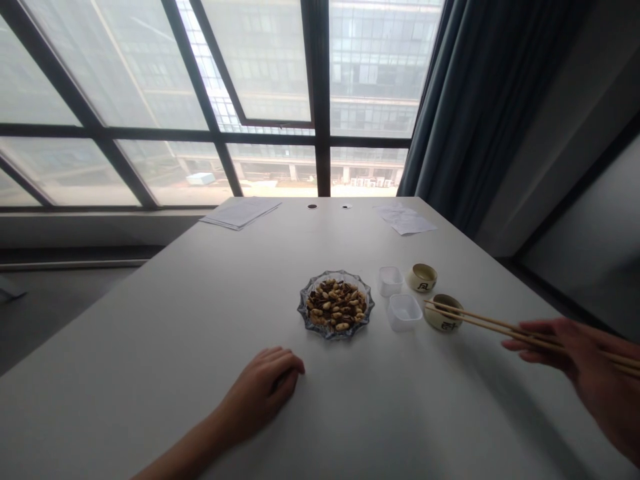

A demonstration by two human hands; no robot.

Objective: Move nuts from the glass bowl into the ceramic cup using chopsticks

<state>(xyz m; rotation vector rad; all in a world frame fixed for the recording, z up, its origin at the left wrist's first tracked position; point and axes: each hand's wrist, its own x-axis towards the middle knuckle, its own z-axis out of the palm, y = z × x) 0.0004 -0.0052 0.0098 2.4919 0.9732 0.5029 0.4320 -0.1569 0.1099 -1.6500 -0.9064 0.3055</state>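
My right hand [583,363] grips a pair of wooden chopsticks [487,325] at the right side. Their tips point left, over the nearer ceramic cup [443,325] with a dark character on it; I cannot tell whether they touch its rim. Nothing shows between the tips. My left hand [270,383] rests on the table with its fingers curled together, in front of a scalloped glass dish [303,320]. Peanuts and dark seeds [336,305] fill the dish. Two small clear plastic containers [405,320] stand between the dish and the cups.
A second ceramic cup [423,285] stands behind the nearer one. Papers [243,212] lie at the far left of the white table [200,313], and a crumpled sheet [406,219] at the far right. Windows and a dark curtain [475,113] are beyond.
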